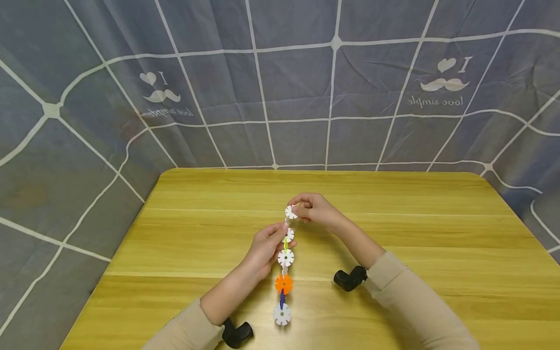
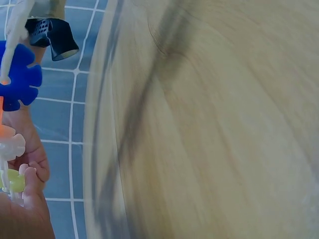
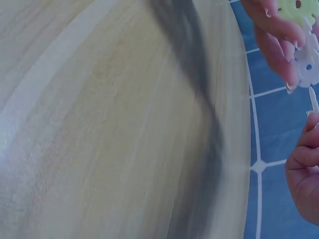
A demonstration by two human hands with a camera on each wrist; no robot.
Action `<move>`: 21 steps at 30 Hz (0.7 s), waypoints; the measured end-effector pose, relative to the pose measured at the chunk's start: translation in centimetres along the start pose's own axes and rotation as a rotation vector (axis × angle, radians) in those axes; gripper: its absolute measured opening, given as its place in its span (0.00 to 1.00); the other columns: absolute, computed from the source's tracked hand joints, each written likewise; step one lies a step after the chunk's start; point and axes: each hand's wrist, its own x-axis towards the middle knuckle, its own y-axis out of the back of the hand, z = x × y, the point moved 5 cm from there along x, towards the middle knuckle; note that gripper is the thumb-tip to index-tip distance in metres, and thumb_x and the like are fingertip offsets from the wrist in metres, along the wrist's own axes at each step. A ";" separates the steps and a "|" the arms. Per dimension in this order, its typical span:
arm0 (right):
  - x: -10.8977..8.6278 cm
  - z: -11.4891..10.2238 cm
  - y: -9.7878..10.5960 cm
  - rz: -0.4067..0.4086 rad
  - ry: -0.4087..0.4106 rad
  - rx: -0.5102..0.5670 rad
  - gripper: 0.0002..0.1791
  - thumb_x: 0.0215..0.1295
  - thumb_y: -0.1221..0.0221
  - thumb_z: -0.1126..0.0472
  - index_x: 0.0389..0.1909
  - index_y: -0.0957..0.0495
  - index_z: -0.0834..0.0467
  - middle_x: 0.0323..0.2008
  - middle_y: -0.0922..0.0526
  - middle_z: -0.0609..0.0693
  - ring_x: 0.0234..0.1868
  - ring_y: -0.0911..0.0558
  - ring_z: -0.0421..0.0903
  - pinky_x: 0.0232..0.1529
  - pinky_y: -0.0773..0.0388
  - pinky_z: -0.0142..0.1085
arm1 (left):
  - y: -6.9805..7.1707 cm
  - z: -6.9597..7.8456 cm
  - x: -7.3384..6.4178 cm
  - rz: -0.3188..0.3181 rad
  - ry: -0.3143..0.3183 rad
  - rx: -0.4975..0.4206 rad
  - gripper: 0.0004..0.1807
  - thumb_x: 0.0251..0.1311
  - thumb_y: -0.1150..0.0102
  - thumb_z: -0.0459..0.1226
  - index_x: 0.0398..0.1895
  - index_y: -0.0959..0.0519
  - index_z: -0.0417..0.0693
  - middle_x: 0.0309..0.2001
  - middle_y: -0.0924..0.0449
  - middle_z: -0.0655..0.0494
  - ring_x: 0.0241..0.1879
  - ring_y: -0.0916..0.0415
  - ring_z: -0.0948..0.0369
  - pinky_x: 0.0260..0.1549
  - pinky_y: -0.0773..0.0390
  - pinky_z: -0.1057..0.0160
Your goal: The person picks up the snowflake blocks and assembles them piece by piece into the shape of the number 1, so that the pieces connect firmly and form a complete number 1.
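Observation:
A chain of interlocked notched plastic discs runs through both hands. It has white discs [image 1: 286, 257], a yellow-green disc [image 3: 298, 10], an orange disc [image 1: 284, 284] and a blue disc [image 2: 22, 77]. My left hand [image 1: 268, 247] grips the chain near its upper end, around the yellow-green disc and a white one. Beyond it, my right hand [image 1: 316, 210] pinches the topmost white disc [image 1: 290, 211] between thumb and fingers. From the left hand the rest of the chain extends toward me, ending in a white disc [image 1: 282, 315]. In the right wrist view, the right hand's fingertips [image 3: 311, 119] meet a thin white disc edge.
Both hands work over a wooden table [image 1: 197, 194]. A black wrist camera [image 1: 237, 334] sits by the left sleeve and another black wrist camera [image 1: 350, 278] by the right sleeve. Behind the table hangs a grey curtain [image 1: 297, 87] with white lines.

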 end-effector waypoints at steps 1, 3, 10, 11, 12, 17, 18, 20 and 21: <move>-0.1 0.0 -0.1 -0.002 -0.007 0.008 0.13 0.66 0.47 0.68 0.49 0.27 0.69 0.17 0.30 0.48 0.18 0.35 0.40 0.23 0.35 0.32 | 0.0 0.0 0.0 -0.002 -0.004 -0.001 0.25 0.67 0.50 0.44 0.61 0.33 0.36 0.36 0.27 0.59 0.35 0.19 0.67 0.15 0.41 0.78; -0.1 -0.1 -0.2 -0.011 -0.012 0.016 0.13 0.66 0.47 0.68 0.49 0.27 0.69 0.17 0.30 0.48 0.18 0.34 0.40 0.23 0.35 0.31 | -0.1 0.0 0.0 -0.005 -0.011 0.000 0.25 0.67 0.50 0.43 0.61 0.33 0.36 0.38 0.26 0.59 0.34 0.19 0.67 0.15 0.41 0.78; -0.5 -0.9 -0.1 -0.048 -0.021 0.037 0.13 0.65 0.49 0.70 0.48 0.26 0.72 0.17 0.30 0.45 0.19 0.34 0.39 0.21 0.37 0.28 | -0.5 0.2 0.0 -0.034 -0.052 0.003 0.23 0.68 0.50 0.39 0.61 0.33 0.33 0.37 0.24 0.57 0.28 0.22 0.69 0.19 0.34 0.78; -0.5 -1.1 -0.1 -0.061 -0.021 0.030 0.13 0.65 0.49 0.69 0.48 0.26 0.72 0.17 0.30 0.45 0.18 0.35 0.39 0.21 0.38 0.28 | -0.6 0.2 -0.1 -0.045 -0.060 0.001 0.23 0.68 0.50 0.38 0.61 0.33 0.32 0.39 0.23 0.55 0.28 0.22 0.69 0.21 0.30 0.78; -0.5 -1.2 0.0 -0.074 -0.021 0.019 0.13 0.66 0.49 0.69 0.47 0.26 0.72 0.17 0.31 0.45 0.18 0.36 0.39 0.20 0.39 0.28 | -0.8 0.3 -0.1 -0.057 -0.067 -0.005 0.23 0.68 0.51 0.37 0.60 0.34 0.31 0.41 0.22 0.52 0.27 0.22 0.68 0.23 0.27 0.77; -0.7 -1.9 0.3 -0.147 -0.006 -0.043 0.10 0.65 0.50 0.69 0.43 0.24 0.71 0.19 0.28 0.46 0.19 0.37 0.39 0.21 0.39 0.28 | -1.4 0.4 -0.4 -0.117 -0.078 -0.032 0.22 0.69 0.53 0.34 0.60 0.35 0.28 0.49 0.23 0.39 0.27 0.21 0.66 0.27 0.21 0.72; -0.7 -1.9 0.3 -0.157 -0.002 -0.053 0.10 0.65 0.50 0.69 0.41 0.24 0.70 0.20 0.27 0.46 0.19 0.36 0.40 0.21 0.38 0.28 | -1.5 0.4 -0.4 -0.122 -0.075 -0.040 0.22 0.69 0.53 0.34 0.60 0.35 0.28 0.50 0.24 0.38 0.27 0.21 0.66 0.27 0.22 0.72; -0.8 -2.1 0.3 -0.172 0.008 -0.063 0.10 0.65 0.50 0.70 0.40 0.24 0.71 0.21 0.25 0.46 0.20 0.35 0.40 0.22 0.37 0.28 | -1.7 0.3 -0.4 -0.129 -0.070 -0.050 0.21 0.69 0.54 0.34 0.60 0.35 0.27 0.50 0.24 0.37 0.26 0.22 0.66 0.26 0.22 0.72; -0.8 -2.2 0.3 -0.175 0.014 -0.061 0.10 0.65 0.50 0.70 0.40 0.24 0.72 0.22 0.24 0.46 0.21 0.35 0.40 0.22 0.37 0.28 | -1.7 0.3 -0.5 -0.128 -0.067 -0.057 0.21 0.69 0.54 0.34 0.60 0.35 0.27 0.50 0.24 0.37 0.26 0.22 0.66 0.25 0.22 0.72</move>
